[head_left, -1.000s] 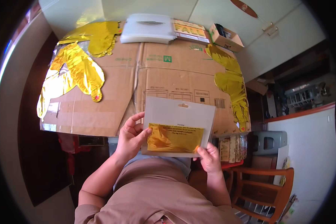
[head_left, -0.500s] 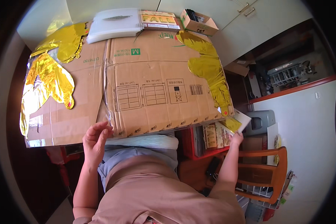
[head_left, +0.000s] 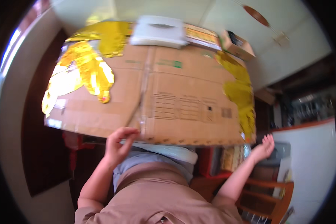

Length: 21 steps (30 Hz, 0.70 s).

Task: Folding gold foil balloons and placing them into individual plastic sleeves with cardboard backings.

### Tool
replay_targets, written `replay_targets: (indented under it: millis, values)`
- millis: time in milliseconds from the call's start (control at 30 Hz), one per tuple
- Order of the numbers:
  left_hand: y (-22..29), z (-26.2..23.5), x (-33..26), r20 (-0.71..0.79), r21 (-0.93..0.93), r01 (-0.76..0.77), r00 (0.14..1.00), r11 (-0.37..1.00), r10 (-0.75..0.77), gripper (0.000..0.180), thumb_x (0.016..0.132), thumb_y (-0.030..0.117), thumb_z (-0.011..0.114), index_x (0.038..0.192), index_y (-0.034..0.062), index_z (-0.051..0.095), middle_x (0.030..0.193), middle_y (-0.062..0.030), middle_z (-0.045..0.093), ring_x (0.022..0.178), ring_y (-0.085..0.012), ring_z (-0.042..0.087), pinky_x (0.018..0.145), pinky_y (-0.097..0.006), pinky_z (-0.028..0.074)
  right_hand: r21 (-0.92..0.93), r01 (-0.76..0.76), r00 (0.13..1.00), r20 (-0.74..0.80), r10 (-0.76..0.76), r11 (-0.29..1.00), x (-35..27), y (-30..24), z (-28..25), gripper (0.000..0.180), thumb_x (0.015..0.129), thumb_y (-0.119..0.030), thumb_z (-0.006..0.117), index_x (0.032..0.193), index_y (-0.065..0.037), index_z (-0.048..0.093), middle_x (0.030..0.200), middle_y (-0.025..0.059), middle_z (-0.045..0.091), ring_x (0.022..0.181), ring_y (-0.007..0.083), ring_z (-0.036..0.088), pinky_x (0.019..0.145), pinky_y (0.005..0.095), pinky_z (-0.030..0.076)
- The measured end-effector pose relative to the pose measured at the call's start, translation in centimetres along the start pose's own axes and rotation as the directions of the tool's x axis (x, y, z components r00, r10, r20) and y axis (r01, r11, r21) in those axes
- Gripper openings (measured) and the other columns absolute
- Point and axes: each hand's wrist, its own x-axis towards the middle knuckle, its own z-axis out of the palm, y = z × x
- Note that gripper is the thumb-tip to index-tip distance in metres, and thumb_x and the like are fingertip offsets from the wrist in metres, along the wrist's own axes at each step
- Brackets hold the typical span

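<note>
Cardboard sheet (head_left: 183, 100) edge against left fingers (head_left: 128, 131)

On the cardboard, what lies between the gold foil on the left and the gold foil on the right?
In the head view, only bare cardboard with printed marks lies between the left gold foil and the right gold foil.

foil sheets (head_left: 82, 72) left and right on cardboard (head_left: 183, 108)

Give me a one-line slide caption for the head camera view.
Left hand at the near edge of the flattened cardboard strewn with gold foil balloons; right hand open, empty, off to the side.
</note>
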Motion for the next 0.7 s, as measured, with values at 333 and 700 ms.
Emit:
replay_targets:
  millis: [333, 700]
  values:
    - [0.8, -6.8, 4.6, -0.073, 0.582, -0.259, 0.928, 0.771, 0.366, 0.008, 0.084, 0.004, 0.072, 0.092, 0.004, 0.07, 0.089, -0.0132, 0.07, 0.084, -0.0325, 0.068, 0.073, -0.038, 0.054, 0.297, 0.218, 0.208, 0.917, -0.342, 0.93, -16.0, -22.7, 13.9, 0.012, 0.087, -0.006, 0.072, 0.079, 0.0, 0.066, 0.072, 0.0124, 0.062, 0.065, 0.0282, 0.062, 0.06, 0.037, 0.048]
    - [-1.8, -14.8, 14.5, 0.045, 0.783, -0.107, 0.992, 0.612, 0.115, 0.024, 0.084, 0.03, 0.076, 0.097, 0.0105, 0.07, 0.107, -0.0092, 0.06, 0.109, -0.0318, 0.052, 0.094, -0.041, 0.043, 0.595, 0.058, -0.071, 0.803, -0.592, 0.801, -24.8, -29.6, 29.7, 0.011, 0.089, -0.015, 0.07, 0.089, -0.004, 0.07, 0.085, 0.0118, 0.066, 0.077, 0.03, 0.067, 0.07, 0.0392, 0.053]
